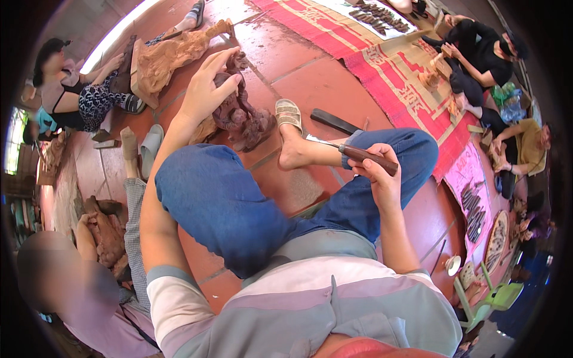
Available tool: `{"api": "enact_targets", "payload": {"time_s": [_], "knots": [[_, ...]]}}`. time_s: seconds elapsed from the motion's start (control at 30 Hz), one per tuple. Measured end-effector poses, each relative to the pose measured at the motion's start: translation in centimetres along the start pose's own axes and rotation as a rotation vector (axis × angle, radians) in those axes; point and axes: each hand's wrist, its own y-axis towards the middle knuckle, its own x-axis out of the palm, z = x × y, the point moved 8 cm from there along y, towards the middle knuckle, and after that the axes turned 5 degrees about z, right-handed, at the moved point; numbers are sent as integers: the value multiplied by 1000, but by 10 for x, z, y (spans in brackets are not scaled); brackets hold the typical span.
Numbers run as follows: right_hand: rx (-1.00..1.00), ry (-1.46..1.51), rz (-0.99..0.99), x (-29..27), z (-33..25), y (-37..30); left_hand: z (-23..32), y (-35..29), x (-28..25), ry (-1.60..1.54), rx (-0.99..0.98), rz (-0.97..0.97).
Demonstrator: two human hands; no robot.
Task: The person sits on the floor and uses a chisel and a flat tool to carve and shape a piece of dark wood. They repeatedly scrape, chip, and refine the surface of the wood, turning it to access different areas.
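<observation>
My left hand [216, 83] rests on the upper part of a dark reddish-brown wood carving [239, 116], thumb and fingers spread around it. The carving stands on the tiled floor beyond my left knee; its upper part is partly covered by the hand. In my right hand [380, 173] is a carving chisel [370, 158], held by its dark wooden handle above my right leg. Its metal blade points left, toward my sandalled foot [289, 116], apart from the carving. A flat dark bar [335, 121] lies on the floor past that foot.
A large light-wood carving [170, 62] lies beyond my left arm. People sit working at left and right, one close at lower left with a brown carving [107, 238]. A red patterned mat [397, 77] spreads at far right, several tools [473, 215] on pink cloth, a green stool [498, 298] nearby.
</observation>
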Motion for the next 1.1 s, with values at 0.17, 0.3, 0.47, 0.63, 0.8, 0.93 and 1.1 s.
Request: {"api": "enact_targets", "payload": {"time_s": [0.17,0.3,0.47,0.63,0.8,0.93,1.1], "knots": [[1,18,27,-5,-3,-6,-25,-26,-24,-228,-215,-7],[3,32,55,-13,-2,-9,-79,-104,-44,-464,-605,51],[43,48,37,-13,7,-6,-80,-250,-4,-1081,-1180,-17],[54,39,-63,9,11,-3,-71,-306,45,-1296,-1395,204],[36,43,-32,7,3,-9,-76,-305,49,-1330,-1330,339],[54,36,-25,23,1,-10,-87,-311,18,-1383,-1228,486],[51,-11,-74,53,2,-1,-104,-324,-28,-1433,-1093,664]]}}
